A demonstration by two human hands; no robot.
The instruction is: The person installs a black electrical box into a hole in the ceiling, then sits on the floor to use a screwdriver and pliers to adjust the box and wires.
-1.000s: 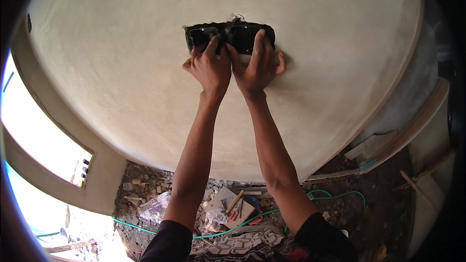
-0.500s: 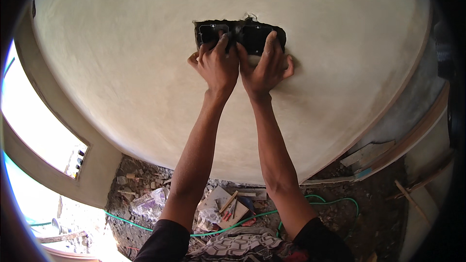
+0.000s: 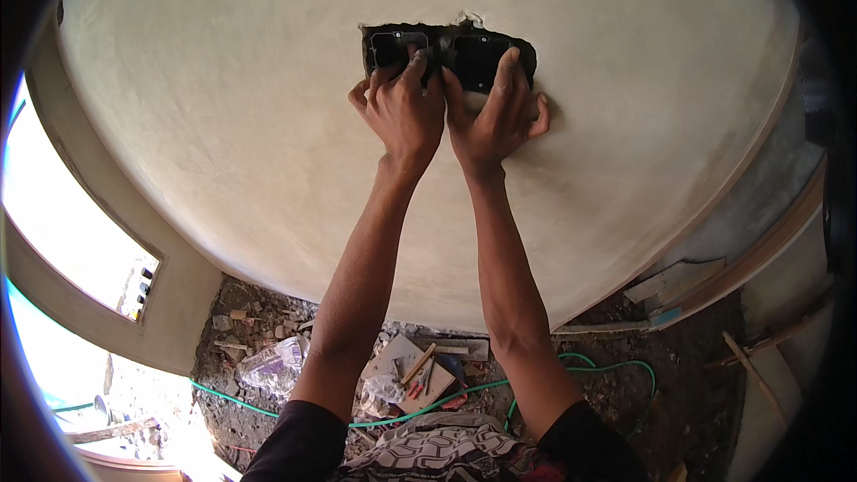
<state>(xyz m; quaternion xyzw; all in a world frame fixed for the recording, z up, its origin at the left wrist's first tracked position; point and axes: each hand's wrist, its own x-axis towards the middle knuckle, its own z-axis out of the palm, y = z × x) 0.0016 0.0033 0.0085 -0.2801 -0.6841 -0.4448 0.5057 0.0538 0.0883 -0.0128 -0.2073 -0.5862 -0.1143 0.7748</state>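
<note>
Two black electrical boxes sit side by side in a rough-edged cutout [image 3: 441, 29] in the plastered wall. My left hand [image 3: 409, 114] is at the left electrical box [image 3: 386, 46], its bent fingers reaching over the lower edge and into the opening. Across the right electrical box [image 3: 478, 62] lies my right hand [image 3: 493, 125], thumb near its left side and a finger on its right side. Both hands have hold of the boxes from below, wrists close together. The fingertips inside the left box are partly hidden in the dark.
Smooth plaster wall [image 3: 268, 152] surrounds the cutout. Below lie rubble, a plastic bag [image 3: 272, 366], a board [image 3: 393, 366] with hand tools on it, and a green hose [image 3: 446, 406]. A bright window opening [image 3: 71, 214] is at left; wooden poles [image 3: 754, 375] lean at right.
The cutout and hands appear slightly higher and farther right in the picture. My hands keep nearly the same hold on the two boxes.
</note>
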